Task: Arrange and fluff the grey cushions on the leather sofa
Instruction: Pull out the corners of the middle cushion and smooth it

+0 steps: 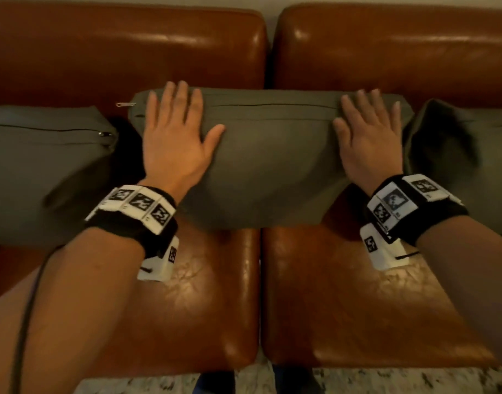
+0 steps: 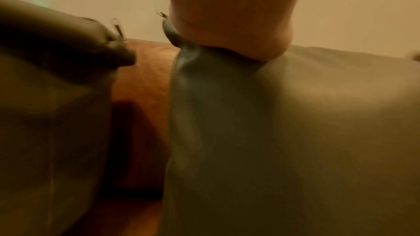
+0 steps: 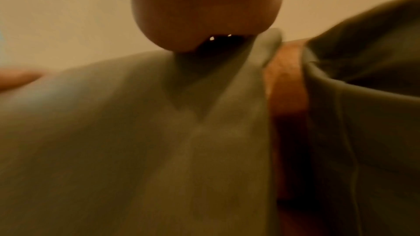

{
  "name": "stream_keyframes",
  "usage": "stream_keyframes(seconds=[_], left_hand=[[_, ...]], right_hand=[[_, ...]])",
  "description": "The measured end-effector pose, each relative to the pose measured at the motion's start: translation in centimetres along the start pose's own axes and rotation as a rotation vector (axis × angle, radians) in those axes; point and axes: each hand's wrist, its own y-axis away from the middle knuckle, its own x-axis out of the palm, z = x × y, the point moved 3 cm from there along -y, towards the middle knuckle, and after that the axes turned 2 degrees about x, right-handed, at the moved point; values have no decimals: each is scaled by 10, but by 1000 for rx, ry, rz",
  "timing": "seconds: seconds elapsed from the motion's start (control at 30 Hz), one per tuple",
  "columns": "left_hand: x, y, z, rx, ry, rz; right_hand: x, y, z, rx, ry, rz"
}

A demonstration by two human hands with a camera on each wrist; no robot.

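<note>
hands (image 1: 175,137) flat near cushion (image 1: 269,166) edges

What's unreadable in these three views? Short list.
- Left cushion: head view, cut off by the left edge.
- Right cushion: head view, cut off by the right edge.
- Fingers of the left hand and right hand: hidden in both wrist views by the palm heels; only the head view shows them flat on the middle cushion.
- Fabric texture: wrist views, blurred.
</note>
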Motion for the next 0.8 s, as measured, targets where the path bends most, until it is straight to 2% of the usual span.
stream_keyframes(seconds=[0.07, 0.17, 0.23, 0.3, 0.4, 0.53, 0.6, 0.67, 0.73, 0.8], left_hand=[[-3, 3, 0, -102, 4, 12], [-12, 12, -16, -122, 28, -26], [-20, 18, -41, -44, 69, -56], [-29, 20, -79, 111, 117, -55], [-40, 12, -142, 277, 139, 7], [-61, -18, -186, 205, 181, 33], [-73, -28, -188, 193, 169, -7], [-80, -31, -183, 213, 188, -29], [-86, -30, -172, 199, 217, -50], [-96, -29, -160, 166, 253, -88]], right_hand=[[-11, 4, -20, 192, -161, -116], [-10, 15, -37, 554, -717, -191], [-3, 17, -41, 797, -1044, -196], [-11, 11, -45, 908, -1194, -287], [-35, 3, -40, 819, -1209, -339], [-74, 8, -5, 507, -1279, -408], [-92, 9, 5, 389, -1366, -379], [-98, 9, 3, 334, -1421, -326], [-82, 22, -10, 435, -1410, -307], [-43, 52, -35, 695, -1353, -382]])
